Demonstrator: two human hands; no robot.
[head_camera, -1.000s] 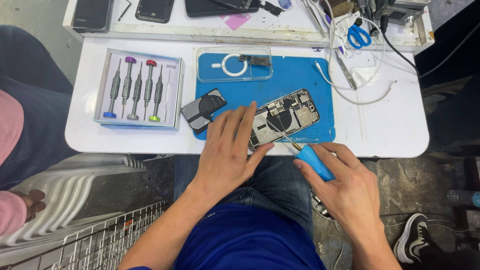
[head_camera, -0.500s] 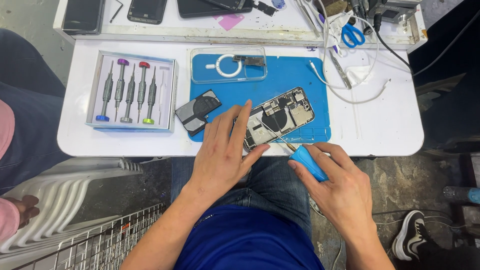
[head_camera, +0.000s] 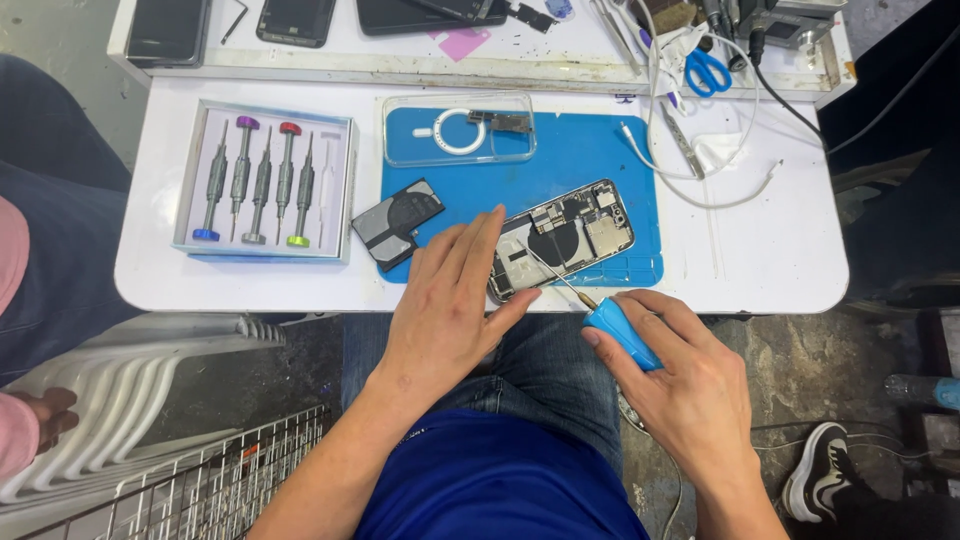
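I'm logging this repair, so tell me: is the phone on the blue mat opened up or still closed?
Opened up. The phone lies with its inner boards and parts bare, the left hand steadying it, the right hand holding a blue-handled screwdriver.

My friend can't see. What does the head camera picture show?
A person's left hand steadies an opened phone on a blue mat, while the right hand pokes a blue-handled screwdriver into it. A tray of screwdrivers sits to the left.
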